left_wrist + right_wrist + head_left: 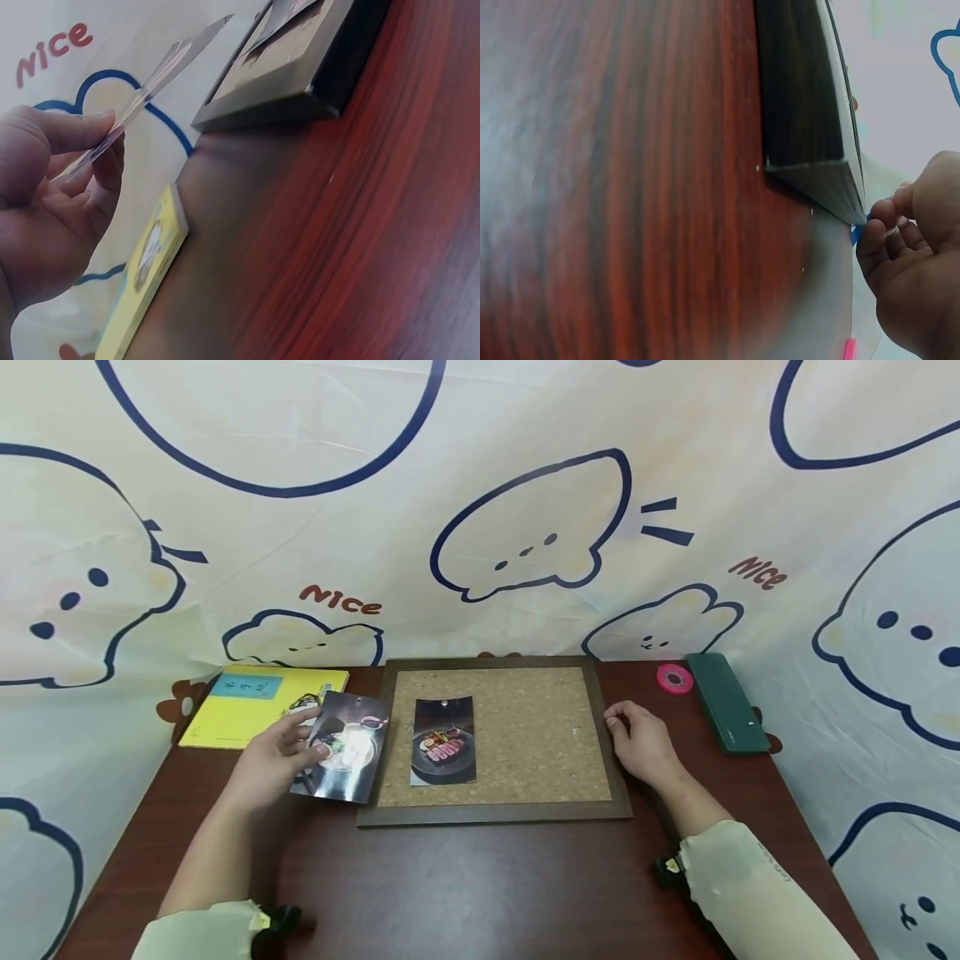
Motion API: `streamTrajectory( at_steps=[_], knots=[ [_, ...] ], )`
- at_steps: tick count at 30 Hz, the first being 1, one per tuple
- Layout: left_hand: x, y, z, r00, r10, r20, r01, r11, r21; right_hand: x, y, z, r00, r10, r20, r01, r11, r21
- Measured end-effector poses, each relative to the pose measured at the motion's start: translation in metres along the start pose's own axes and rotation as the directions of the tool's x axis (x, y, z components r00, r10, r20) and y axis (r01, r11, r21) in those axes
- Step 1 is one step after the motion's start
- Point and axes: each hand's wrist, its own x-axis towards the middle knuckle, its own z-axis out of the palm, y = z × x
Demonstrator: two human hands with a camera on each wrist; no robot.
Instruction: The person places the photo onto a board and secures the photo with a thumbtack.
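Observation:
My left hand (pixel 273 760) pinches a glossy photo (pixel 352 747) between thumb and fingers. It shows pale food on a dark ground and is raised and tilted by the left side of a framed cork board (pixel 536 739). In the left wrist view, the photo (pixel 161 75) appears nearly edge-on. Another photo (pixel 444 758), of sliced meat on a dark plate, hangs on the board's left part with a small pin at its top. Loosely curled, my right hand (pixel 641 739) is at the board's right frame edge; whether its fingertips pinch anything is hidden.
A yellow book (pixel 247 702) lies behind my left hand, partly under the raised photo. At the back right are a pink tape roll (pixel 675 678) and a dark green box (pixel 726 703). A patterned cloth (pixel 517 418) hangs behind the brown table (pixel 450 885).

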Motion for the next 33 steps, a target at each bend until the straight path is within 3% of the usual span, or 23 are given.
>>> streamTrajectory(
  at_steps=[8,22,33],
  knots=[
    [0.014,0.014,0.020,1.000,-0.027,0.004,0.027,0.998,-0.055,0.002,-0.008,0.006,1.000,-0.025,0.000,0.025,1.000,-0.006],
    [0.027,0.029,0.055,1.000,0.016,0.023,-0.012,0.981,-0.193,0.004,-0.020,0.008,0.998,-0.054,-0.036,0.056,0.997,0.060],
    [0.031,0.036,0.076,0.998,0.055,0.024,-0.051,0.986,-0.159,0.005,-0.028,0.011,0.999,-0.040,-0.018,0.042,0.991,0.130]
  ],
)
